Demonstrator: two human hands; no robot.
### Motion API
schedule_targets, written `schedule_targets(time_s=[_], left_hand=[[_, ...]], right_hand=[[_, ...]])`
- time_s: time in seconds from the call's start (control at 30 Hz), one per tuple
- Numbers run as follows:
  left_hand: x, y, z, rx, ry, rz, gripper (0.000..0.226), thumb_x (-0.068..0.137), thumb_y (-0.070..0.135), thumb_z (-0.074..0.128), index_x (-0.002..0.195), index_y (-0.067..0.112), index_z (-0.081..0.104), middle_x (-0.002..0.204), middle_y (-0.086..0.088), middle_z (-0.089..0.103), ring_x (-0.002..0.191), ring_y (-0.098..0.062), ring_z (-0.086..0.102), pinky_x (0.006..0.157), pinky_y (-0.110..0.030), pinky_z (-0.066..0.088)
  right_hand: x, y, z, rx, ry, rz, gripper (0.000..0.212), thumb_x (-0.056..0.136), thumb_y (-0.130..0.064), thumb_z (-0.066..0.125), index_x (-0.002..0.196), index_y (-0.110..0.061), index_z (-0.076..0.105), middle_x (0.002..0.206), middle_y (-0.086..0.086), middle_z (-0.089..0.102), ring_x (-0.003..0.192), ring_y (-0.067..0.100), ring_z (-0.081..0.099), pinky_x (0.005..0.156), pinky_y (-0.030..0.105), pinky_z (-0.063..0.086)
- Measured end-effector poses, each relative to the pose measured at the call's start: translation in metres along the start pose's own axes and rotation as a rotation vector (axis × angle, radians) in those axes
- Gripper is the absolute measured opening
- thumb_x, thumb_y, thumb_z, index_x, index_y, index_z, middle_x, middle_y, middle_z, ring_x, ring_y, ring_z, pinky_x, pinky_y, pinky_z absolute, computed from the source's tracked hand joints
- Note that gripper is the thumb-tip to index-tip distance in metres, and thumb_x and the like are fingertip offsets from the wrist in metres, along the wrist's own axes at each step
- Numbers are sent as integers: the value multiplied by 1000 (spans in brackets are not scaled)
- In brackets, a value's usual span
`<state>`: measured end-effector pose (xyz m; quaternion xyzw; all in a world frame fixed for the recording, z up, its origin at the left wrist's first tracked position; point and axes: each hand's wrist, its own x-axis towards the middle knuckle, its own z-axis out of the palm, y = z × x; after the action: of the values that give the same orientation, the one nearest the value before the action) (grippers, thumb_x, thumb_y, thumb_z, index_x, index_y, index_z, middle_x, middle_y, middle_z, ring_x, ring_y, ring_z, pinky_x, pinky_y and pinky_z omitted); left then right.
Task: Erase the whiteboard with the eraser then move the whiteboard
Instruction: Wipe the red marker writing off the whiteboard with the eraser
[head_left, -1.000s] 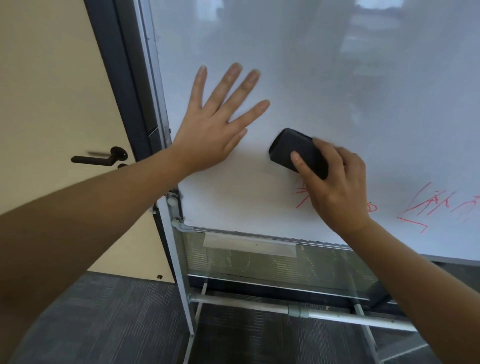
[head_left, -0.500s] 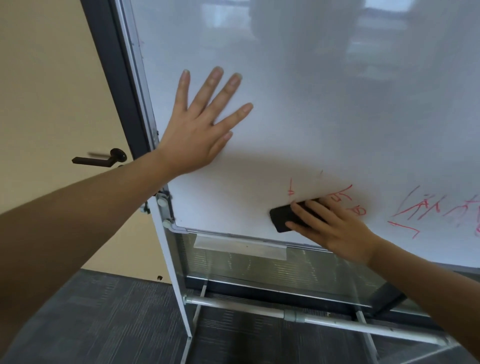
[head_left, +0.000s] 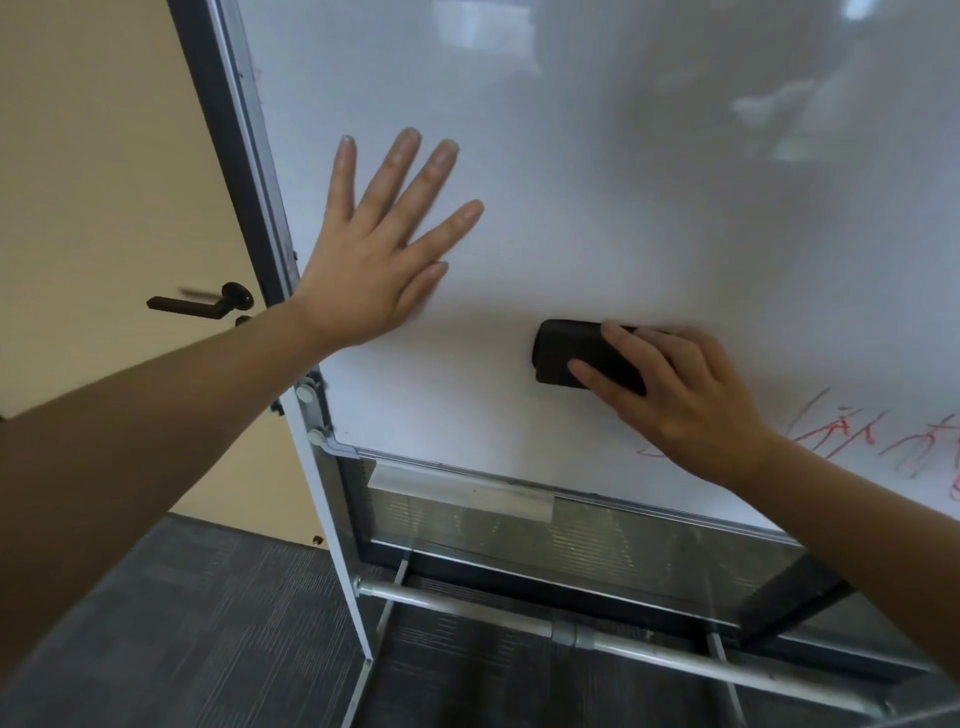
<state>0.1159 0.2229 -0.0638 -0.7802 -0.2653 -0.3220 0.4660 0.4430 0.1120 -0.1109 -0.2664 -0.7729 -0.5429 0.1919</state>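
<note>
Possibly the eraser (head_left: 576, 358), lying flat on the lower whiteboard (head_left: 597, 171) with its long axis almost horizontal, may skip the red writing (head_left: 883, 441) at the right, since the right hand (head_left: 680, 400) grips only its right end while the left hand (head_left: 374, 270) presses the board, fingers spread wide.

Whiteboard stand (head_left: 332, 519) on grey carpet (head_left: 182, 623).

The left hand (head_left: 382, 260) lies flat, fingers spread, on the whiteboard (head_left: 597, 156) at centre left of the frame. The right hand (head_left: 680, 400) grips the black eraser (head_left: 563, 356) against the board at centre right. Red marks (head_left: 883, 436) remain at the right edge.
</note>
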Motion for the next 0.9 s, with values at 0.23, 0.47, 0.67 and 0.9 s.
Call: schedule_targets(time_s=[0.23, 0.47, 0.67, 0.9], left_hand=[[0, -2, -2, 11, -8, -7, 55, 105, 40, 24, 153, 19, 10, 160, -8, -13, 147, -30, -10, 114, -62, 0], [0, 2, -1, 18, -2, -15, 61, 103, 43, 26, 155, 20, 5, 161, -9, -12, 147, -30, -9, 114, -62, 1], [0, 4, -2, 30, -4, -16, 64, 102, 46, 28, 156, 20, 3, 161, -9, -11, 148, -31, -9, 114, -63, 3], [3, 19, -4, 8, 5, -68, 69, 101, 48, 32, 156, 18, 4, 162, -9, -10, 148, -32, -7, 113, -66, 4]], right_hand=[[-27, -10, 1, 48, -100, -125, 38, 100, 0, 40, 133, -14, 50, 129, 21, 46, 102, 33, 48, 92, 44, 37], [-47, -6, -4, 81, -166, -193, 39, 101, 0, 32, 134, -14, 48, 129, 20, 44, 104, 32, 47, 94, 45, 37], [-40, 23, -15, 39, -70, -120, 43, 93, 0, 54, 133, -16, 54, 127, 20, 48, 101, 32, 47, 91, 43, 38], [-36, 40, -22, -21, 63, 34, 48, 86, -9, 68, 130, -22, 55, 127, 16, 50, 100, 30, 48, 85, 43, 37]])
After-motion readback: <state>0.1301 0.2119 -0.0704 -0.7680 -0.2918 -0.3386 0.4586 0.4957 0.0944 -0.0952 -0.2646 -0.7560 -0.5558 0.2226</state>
